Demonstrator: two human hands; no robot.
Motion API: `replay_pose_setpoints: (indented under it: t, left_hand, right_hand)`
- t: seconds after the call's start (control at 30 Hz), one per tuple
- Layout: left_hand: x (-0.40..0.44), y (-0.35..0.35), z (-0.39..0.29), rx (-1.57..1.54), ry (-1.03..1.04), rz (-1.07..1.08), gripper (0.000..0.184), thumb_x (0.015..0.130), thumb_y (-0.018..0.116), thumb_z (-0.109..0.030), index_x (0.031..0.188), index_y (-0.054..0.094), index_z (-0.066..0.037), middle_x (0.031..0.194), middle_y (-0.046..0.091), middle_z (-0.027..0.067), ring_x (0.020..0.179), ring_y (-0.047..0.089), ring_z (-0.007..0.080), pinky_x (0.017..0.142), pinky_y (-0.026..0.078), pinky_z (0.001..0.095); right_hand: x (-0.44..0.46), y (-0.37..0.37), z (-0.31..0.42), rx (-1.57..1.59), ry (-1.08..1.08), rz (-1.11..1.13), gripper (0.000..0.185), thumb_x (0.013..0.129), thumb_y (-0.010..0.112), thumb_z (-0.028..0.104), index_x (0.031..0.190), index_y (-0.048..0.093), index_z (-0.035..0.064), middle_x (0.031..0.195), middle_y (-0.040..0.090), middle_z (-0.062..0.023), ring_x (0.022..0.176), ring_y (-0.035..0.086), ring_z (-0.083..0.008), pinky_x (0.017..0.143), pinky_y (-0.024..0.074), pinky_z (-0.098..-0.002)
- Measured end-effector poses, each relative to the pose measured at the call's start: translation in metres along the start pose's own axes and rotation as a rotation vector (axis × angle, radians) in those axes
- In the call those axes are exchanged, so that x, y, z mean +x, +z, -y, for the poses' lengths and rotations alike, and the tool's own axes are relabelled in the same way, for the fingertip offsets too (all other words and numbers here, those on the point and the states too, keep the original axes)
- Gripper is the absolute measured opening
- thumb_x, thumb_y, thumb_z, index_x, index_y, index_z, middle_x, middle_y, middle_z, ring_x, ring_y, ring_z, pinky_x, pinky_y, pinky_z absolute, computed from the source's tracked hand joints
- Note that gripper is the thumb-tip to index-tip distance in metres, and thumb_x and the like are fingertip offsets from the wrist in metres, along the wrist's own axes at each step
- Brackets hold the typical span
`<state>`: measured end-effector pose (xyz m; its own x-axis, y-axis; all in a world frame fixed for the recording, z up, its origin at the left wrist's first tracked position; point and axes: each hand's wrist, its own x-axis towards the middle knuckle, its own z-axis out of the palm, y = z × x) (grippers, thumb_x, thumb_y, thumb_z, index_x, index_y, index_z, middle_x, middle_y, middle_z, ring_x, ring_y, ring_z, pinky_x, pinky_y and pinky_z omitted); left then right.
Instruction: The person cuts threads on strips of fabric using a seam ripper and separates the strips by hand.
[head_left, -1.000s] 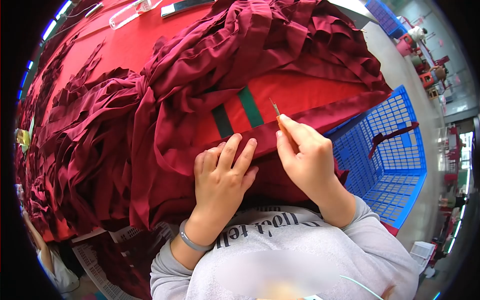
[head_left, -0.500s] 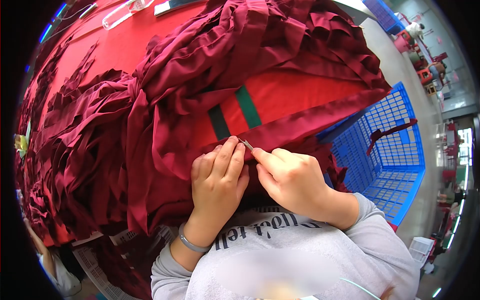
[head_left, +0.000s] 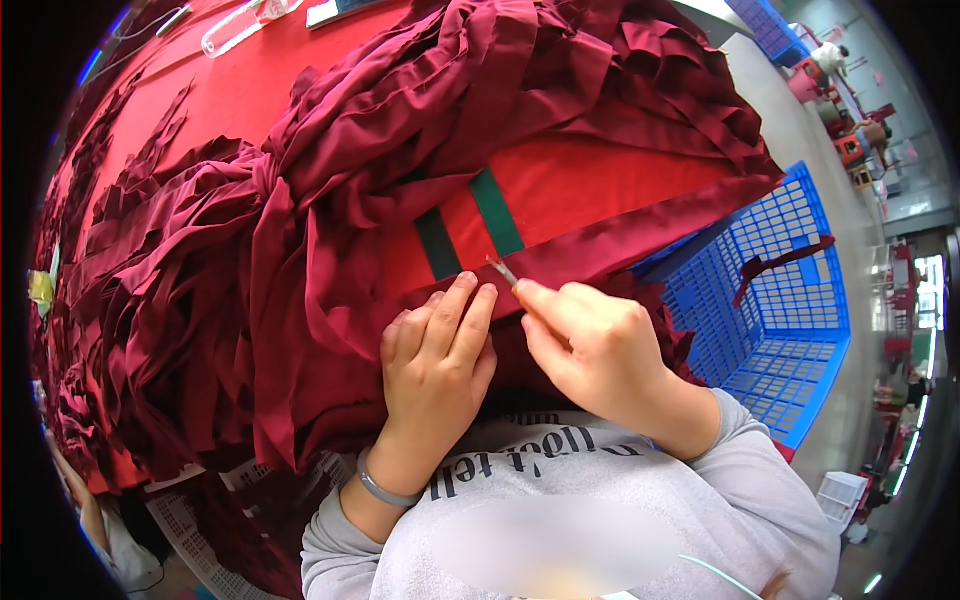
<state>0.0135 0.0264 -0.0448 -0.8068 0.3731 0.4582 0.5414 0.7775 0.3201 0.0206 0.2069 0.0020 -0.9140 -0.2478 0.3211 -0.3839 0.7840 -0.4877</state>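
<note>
A long maroon fabric strip [head_left: 620, 232] runs across the red tabletop in front of me. My left hand [head_left: 435, 345] lies on the maroon cloth, its fingers stretched out and holding nothing. Closed around a small metal tool with a forked tip [head_left: 504, 271] is my right hand [head_left: 600, 345]. The tool's tip points up and left over the strip, just right of my left fingertips; whether it touches the cloth I cannot tell. Beyond the strip, two dark green bands [head_left: 497, 212] mark the red surface.
Heaps of maroon strips [head_left: 170, 300] cover the table's left and far side. A blue plastic basket [head_left: 790, 345] stands to my right with a maroon scrap over its wall. A clear bottle [head_left: 240, 28] lies at the back left. Another person's arm [head_left: 85, 495] shows at lower left.
My right hand has moved slightly right, carrying the metal tool away from my left fingertips. My left hand stays in place on the cloth.
</note>
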Motion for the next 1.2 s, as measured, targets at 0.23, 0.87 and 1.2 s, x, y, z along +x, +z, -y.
replay_pose_setpoints:
  t: [0.23, 0.87, 1.2]
  left_hand:
    - [0.000, -0.003, 0.000, 0.006, 0.006, 0.023, 0.047, 0.075, 0.071, -0.010, 0.122, 0.068, -0.014, 0.130, 0.062, 0.0030, 0.105, 0.057, 0.0216, 0.090, 0.042, 0.0369]
    - [0.000, -0.002, -0.001, 0.073, 0.011, 0.024, 0.049, 0.075, 0.069, -0.011, 0.123, 0.069, -0.019, 0.130, 0.060, 0.0007, 0.101, 0.055, 0.0199, 0.088, 0.040, 0.0352]
    - [0.001, -0.003, -0.002, 0.065, 0.011, 0.041, 0.051, 0.074, 0.068, -0.010, 0.124, 0.069, -0.019, 0.130, 0.060, 0.0013, 0.102, 0.054, 0.0203, 0.088, 0.040, 0.0354]
  right_hand:
    - [-0.002, -0.002, 0.004, -0.105, -0.050, 0.132, 0.031, 0.083, 0.067, 0.012, 0.112, 0.067, -0.0008, 0.071, 0.057, -0.0064, 0.057, 0.062, -0.0212, 0.050, 0.0492, -0.0324]
    - [-0.006, -0.006, 0.004, -0.017, 0.068, 0.124, 0.027, 0.083, 0.066, 0.013, 0.108, 0.069, 0.0026, 0.075, 0.061, -0.0073, 0.061, 0.064, -0.0239, 0.054, 0.0513, -0.0346]
    - [-0.003, -0.007, 0.007, -0.141, 0.012, 0.158, 0.030, 0.084, 0.067, 0.015, 0.110, 0.068, 0.0014, 0.074, 0.060, -0.0062, 0.060, 0.064, -0.0215, 0.052, 0.0503, -0.0329]
